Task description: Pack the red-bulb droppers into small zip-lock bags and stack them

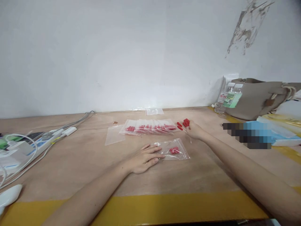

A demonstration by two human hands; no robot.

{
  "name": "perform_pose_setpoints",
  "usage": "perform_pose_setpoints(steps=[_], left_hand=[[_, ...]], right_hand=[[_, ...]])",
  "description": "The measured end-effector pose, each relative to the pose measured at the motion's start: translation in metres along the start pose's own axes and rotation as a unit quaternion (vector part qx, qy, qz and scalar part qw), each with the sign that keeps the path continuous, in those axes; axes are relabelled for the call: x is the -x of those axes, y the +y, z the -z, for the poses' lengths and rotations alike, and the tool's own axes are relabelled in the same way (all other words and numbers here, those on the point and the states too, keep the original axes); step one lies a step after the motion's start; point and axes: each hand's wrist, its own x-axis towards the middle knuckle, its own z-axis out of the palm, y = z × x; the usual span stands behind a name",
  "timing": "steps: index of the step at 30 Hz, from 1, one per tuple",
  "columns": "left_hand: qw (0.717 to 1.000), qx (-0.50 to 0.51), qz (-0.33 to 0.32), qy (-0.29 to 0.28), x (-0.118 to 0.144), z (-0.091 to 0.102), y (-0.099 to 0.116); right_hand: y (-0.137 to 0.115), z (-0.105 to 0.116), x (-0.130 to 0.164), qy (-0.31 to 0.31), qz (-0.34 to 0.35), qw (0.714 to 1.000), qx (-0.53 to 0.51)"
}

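Note:
My left hand [144, 159] lies flat with its fingers spread, the fingertips resting on the left end of a clear zip bag [168, 155]. Inside that bag is a small cluster of red pieces [174, 150]. Farther back, my right hand [194, 130] is closed at a bunch of small red elongated pieces [186, 122], which show at its fingertips. Two loose red pieces [179, 126] lie just left of it. An overlapping row of filled zip bags [148, 127] with red pieces stretches to the left. A flat bag [114, 135] lies at the row's left end.
On the left are a power strip [44, 141], white chargers [14, 153] and cables. At the back right stand plastic bottles [231, 97] and a grey handbag [256, 97]. Blue packaging [279, 133] lies at right. Another small bag [154, 111] lies near the wall.

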Motion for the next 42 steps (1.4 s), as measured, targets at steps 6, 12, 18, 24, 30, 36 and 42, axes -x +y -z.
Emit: perform_pose_setpoints(steps=[6,12,18,24,30,36,42], left_hand=[[1.000,-0.009,0.013,0.004,-0.003,-0.004,-0.005],[0.999,-0.027,0.012,0.011,-0.003,-0.006,-0.004],[0.999,-0.036,0.011,0.011,-0.002,-0.004,-0.001],[0.999,-0.034,0.011,0.016,-0.002,-0.005,-0.003],[0.999,-0.024,0.011,0.017,-0.002,-0.005,-0.003],[0.999,-0.034,0.011,0.013,-0.002,-0.005,-0.003],[0.999,-0.041,0.015,0.012,-0.002,-0.004,-0.002]], right_hand=[[0.013,-0.003,0.045,0.003,-0.067,0.945,-0.319],[0.010,-0.020,0.063,0.024,-0.140,0.869,-0.474],[0.023,-0.008,0.067,-0.110,-0.183,0.827,-0.520],[0.035,0.014,0.064,-0.225,-0.131,0.872,-0.415],[0.035,0.007,0.064,-0.256,0.003,0.931,-0.260],[0.032,0.001,0.061,-0.219,0.035,0.947,-0.234],[0.010,0.001,0.070,-0.257,0.014,0.922,-0.290]])
